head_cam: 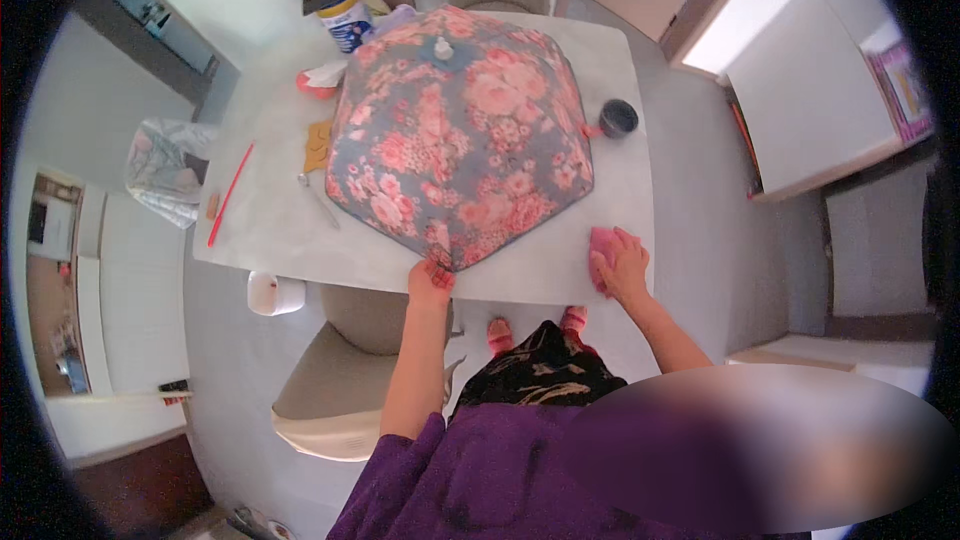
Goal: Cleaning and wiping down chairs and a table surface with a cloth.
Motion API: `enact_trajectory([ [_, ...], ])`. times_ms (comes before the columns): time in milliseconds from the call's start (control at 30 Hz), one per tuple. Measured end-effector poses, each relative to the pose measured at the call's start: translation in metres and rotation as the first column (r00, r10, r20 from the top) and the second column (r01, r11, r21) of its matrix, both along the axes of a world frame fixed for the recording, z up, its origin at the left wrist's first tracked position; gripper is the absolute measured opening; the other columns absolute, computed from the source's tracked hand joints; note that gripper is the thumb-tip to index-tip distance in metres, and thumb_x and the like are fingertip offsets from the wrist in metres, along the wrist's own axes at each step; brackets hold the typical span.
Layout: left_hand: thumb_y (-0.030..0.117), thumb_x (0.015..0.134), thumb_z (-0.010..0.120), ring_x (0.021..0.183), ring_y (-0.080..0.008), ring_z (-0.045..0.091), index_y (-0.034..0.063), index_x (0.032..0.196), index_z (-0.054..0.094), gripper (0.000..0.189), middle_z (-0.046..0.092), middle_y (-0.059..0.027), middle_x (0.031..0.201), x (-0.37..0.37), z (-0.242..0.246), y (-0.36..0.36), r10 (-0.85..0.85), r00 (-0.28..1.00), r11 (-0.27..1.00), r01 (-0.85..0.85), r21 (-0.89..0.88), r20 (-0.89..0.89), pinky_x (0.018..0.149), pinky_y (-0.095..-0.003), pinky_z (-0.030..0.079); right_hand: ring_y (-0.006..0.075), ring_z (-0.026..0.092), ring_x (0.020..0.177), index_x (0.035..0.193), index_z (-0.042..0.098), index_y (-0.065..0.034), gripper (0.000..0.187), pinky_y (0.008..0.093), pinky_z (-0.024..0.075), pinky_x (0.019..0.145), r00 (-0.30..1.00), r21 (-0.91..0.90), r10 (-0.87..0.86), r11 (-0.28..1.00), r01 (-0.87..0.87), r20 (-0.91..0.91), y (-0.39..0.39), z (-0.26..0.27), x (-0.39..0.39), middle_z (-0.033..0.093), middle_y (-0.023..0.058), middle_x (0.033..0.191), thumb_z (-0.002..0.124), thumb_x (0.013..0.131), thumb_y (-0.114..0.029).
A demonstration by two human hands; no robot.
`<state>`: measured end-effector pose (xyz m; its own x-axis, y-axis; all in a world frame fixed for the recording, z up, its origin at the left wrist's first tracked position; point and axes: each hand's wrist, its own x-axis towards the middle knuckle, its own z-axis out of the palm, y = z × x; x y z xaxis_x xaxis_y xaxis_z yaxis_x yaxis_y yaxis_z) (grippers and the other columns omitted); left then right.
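Observation:
A grey food cover (495, 142) printed with pink flowers spreads like a tent over the middle of the white table. Its front corner is between the fingers of my left hand (433, 283) at the table's near edge. To the right, my right hand (624, 264) presses on a pink cloth (600, 255) lying flat on the tabletop near the front right corner. A white knob (443, 49) tops the cover. Whatever is under the cover is hidden.
Right of the cover stands a dark cup (619, 118). Leftward are a tissue pack (319, 82), a can (345, 22), a yellow-brown mat (316, 146), a metal utensil (321, 202) and a red stick (231, 195). A chair (341, 371) and a white bin (275, 294) stand near the front edge.

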<state>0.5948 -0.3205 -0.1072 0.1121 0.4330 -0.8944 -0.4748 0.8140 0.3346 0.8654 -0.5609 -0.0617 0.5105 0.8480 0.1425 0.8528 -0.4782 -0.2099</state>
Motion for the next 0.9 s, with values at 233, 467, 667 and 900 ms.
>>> enact_trajectory([
  [233, 0.019, 0.088, 0.041, 0.059, -0.0182, 0.043, 0.0092, 0.079, 0.049, 0.015, 0.044, -0.0039, 0.069, 0.015, 0.006, -0.013, 0.173, 0.978, 0.979, -0.184, 0.083, 0.119, 0.052, -0.0331, 0.039, 0.0268, 0.053, 0.104, 0.124, 0.046, -0.0027, 0.046, 0.0338, 0.0445, 0.087, 0.642, 0.22, -0.173, 0.847, 0.484, -0.747, 0.091, -0.05, 0.084, 0.047, 0.017, 0.126, 0.055, 0.09, -0.033],
  [467, 0.034, 0.091, 0.042, 0.062, -0.019, 0.044, 0.007, 0.099, 0.037, 0.029, 0.044, -0.0067, 0.075, 0.018, -0.004, -0.021, 0.242, 0.968, 0.969, -0.237, 0.073, -0.072, 0.053, -0.0349, 0.039, 0.0183, 0.048, 0.1, 0.127, 0.04, -0.0097, 0.049, 0.038, 0.0476, 0.078, 0.012, -0.021, -0.042, 0.696, 0.718, -0.999, 0.125, -0.06, 0.092, 0.047, 0.0048, 0.115, 0.053, 0.09, -0.038],
  [667, 0.039, 0.09, 0.049, 0.078, -0.0172, 0.048, 0.0126, 0.104, 0.052, 0.03, 0.054, -0.0026, 0.091, 0.0, -0.037, -0.031, 0.165, 0.986, 0.954, -0.168, 0.248, 0.036, 0.073, -0.038, 0.043, 0.0155, 0.047, 0.094, 0.123, 0.043, -0.0112, 0.045, 0.0341, 0.046, 0.074, -0.096, -0.155, -0.121, 0.76, 0.631, -0.988, 0.122, -0.064, 0.066, 0.049, 0.0033, 0.111, 0.053, 0.09, -0.04],
  [900, 0.037, 0.094, 0.048, 0.074, -0.0156, 0.059, 0.0202, 0.1, 0.06, 0.022, 0.064, 0.0052, 0.089, -0.007, -0.01, -0.035, -0.063, 0.992, 0.961, 0.032, 0.274, 0.107, 0.055, -0.0351, 0.044, 0.0175, 0.055, 0.087, 0.116, 0.051, -0.0058, 0.038, 0.0339, 0.0483, 0.073, 0.319, 0.207, 0.056, 0.863, 0.461, -0.946, 0.073, -0.1, 0.067, 0.055, 0.0071, 0.105, 0.053, 0.09, -0.034],
])
